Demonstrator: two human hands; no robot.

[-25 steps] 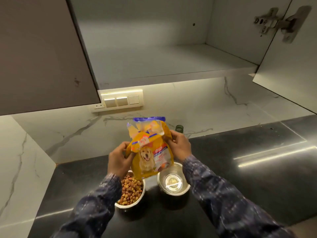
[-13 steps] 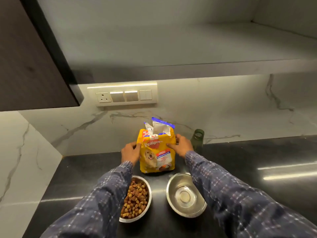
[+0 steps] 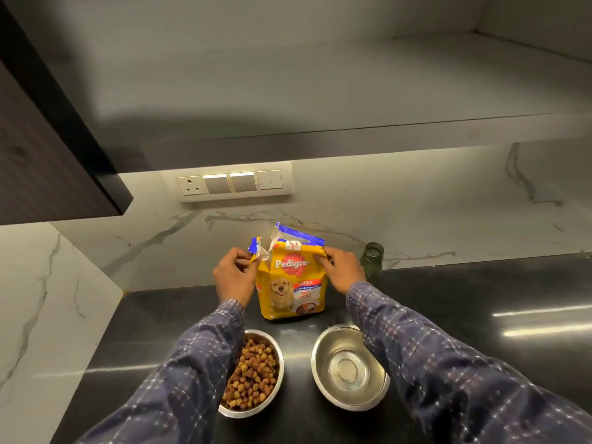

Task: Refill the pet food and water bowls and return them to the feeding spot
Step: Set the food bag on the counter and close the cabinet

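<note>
- food bag (image 3: 290,283): yellow pedigree pack, upright on the black table (image 3: 480,315), near the far wall, top torn open with blue/white flaps sticking up.
- left hand (image 3: 232,277): at the bag's upper left corner, fingers pinching the torn flap there. grasping the bag.
- right hand (image 3: 341,270): on the bag's upper right corner, fingers curled over the top edge. grasping the bag too.
- both sleeves are dark plaid, reaching in from the near edge over the bowls.
- food bowl (image 3: 253,373): steel, near-left of the bag, on the table, filled with brown kibble. left forearm covers its left rim.
- water bowl (image 3: 349,366): steel, near-right of the bag, beside the food bowl with a gap between them. cannot tell if there's water in it, bottom just looks shiny. right forearm crosses its right rim.
- green glass jar (image 3: 371,259): dark, open top, just right of the right hand, against the marble backsplash (image 3: 448,203). partly hidden by the hand.
- switch panel (image 3: 235,182): on the backsplash above the bag, one socket on the left plus switches, lit from the under-cabinet strip.
- open cabinet shelf (image 3: 320,91) overhead, dark cabinet door (image 3: 48,139) at upper left.
</note>
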